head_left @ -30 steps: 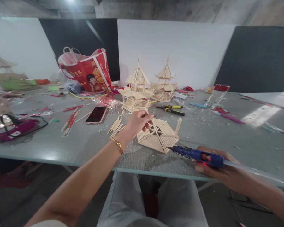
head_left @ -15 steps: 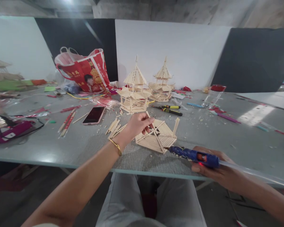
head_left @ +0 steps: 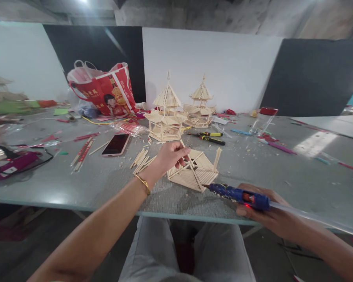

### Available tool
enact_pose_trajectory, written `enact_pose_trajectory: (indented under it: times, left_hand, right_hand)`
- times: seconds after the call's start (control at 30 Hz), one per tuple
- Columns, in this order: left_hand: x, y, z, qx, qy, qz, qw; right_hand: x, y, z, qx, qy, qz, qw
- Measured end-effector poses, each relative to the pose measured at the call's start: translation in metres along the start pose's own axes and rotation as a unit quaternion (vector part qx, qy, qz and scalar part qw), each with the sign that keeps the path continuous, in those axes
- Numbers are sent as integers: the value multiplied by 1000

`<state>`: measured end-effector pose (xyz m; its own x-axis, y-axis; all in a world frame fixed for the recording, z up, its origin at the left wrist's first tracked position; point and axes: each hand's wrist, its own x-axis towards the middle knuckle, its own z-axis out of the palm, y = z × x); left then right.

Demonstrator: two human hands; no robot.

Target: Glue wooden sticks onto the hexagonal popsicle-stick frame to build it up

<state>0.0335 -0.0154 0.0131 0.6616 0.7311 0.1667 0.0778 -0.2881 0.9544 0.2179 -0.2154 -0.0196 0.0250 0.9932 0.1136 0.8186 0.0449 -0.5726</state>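
A hexagonal panel of thin wooden sticks (head_left: 181,179) lies on the table in front of me, with dark gaps near its middle. My left hand (head_left: 173,154) pinches a wooden stick (head_left: 182,144) that slants above the panel's far left part; whether its lower end touches is hard to make out. A blue hot glue gun (head_left: 228,192) is gripped in my right hand (head_left: 272,215), its red light on and a clear glue stick (head_left: 297,212) out of its back. The nozzle is at the panel's near right edge. A short post (head_left: 217,158) rises from the right corner.
Loose sticks (head_left: 139,159) and a phone (head_left: 116,145) lie to the left. Behind the panel stand two stick-built pavilions (head_left: 166,125) (head_left: 200,115), with yellow-black pliers (head_left: 211,140) beside them. A red bag (head_left: 104,94) stands back left, a clear cup (head_left: 263,121) back right.
The whole view has shifted very slightly. Both hands keep their holds, and the glue gun's nozzle stays at the panel's near edge.
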Motion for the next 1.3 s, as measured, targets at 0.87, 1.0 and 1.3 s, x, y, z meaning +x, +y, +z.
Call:
enact_pose_trajectory:
  times: [0.87,1.0,1.3]
  left_hand:
    - [0,0,1,14,-5,14,1000]
    - [0,-1,0,13,-3,12,1000]
    - [0,0,0,9,-3,14,1000]
  right_hand:
    - [3,-4,0,-36,19,-32,999]
    - [4,1,0,-30,19,-35,999]
    - [7,2,-1,-42,39,-52,997]
